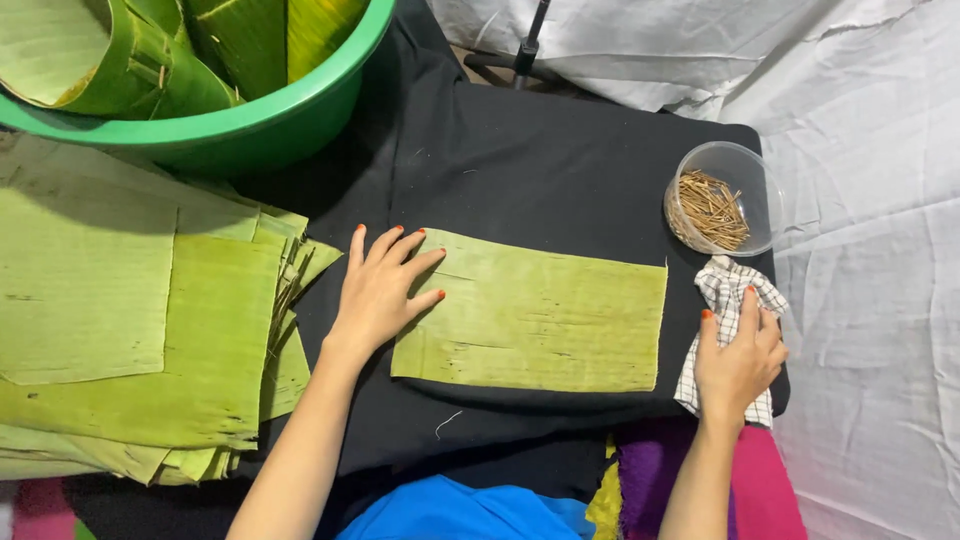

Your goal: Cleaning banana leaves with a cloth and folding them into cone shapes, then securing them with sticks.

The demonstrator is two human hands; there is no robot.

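A rectangular piece of green banana leaf lies flat on a black cloth. My left hand rests palm down with fingers spread on the leaf's left end. My right hand lies flat on a checked white cloth at the right edge of the black cloth, fingers together and pressing on it. Both hands have orange-painted nails.
A stack of cut banana leaves fills the left side. A green basin with rolled leaves stands at the top left. A clear plastic bowl of small wooden sticks sits at the upper right. White sheeting covers the right side.
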